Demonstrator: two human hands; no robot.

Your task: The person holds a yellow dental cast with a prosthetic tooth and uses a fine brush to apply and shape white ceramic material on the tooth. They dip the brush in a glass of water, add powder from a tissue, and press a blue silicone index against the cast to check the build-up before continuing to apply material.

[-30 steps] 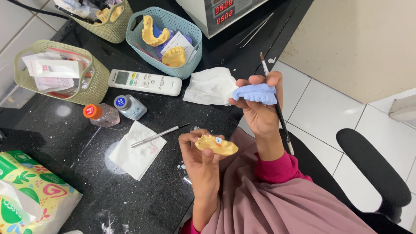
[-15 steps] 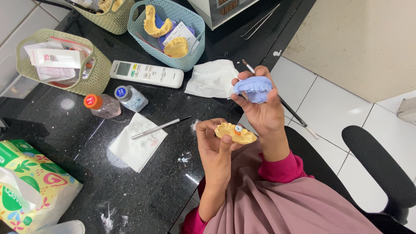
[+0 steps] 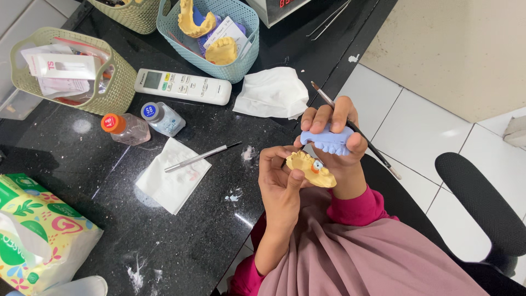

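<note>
My left hand (image 3: 280,186) grips a yellow plaster dental cast (image 3: 310,169) with a small orange and blue piece on it. My right hand (image 3: 332,129) holds a pale blue dental cast (image 3: 329,141), teeth facing down, just above the yellow one and almost touching it. A thin brush (image 3: 356,130) is also tucked between the fingers of my right hand. Both hands hover at the edge of the black counter (image 3: 181,230), above my lap.
On the counter lie a white tissue (image 3: 171,180) with a metal-handled tool (image 3: 200,157), two small bottles (image 3: 141,123), a remote control (image 3: 183,87), a crumpled tissue (image 3: 272,92), two baskets (image 3: 211,30) with casts and papers, and a tissue pack (image 3: 38,233). A black chair (image 3: 482,203) stands at right.
My right hand has brought the blue cast down and leftward, close over the yellow cast in my left hand. The view has shifted slightly.
</note>
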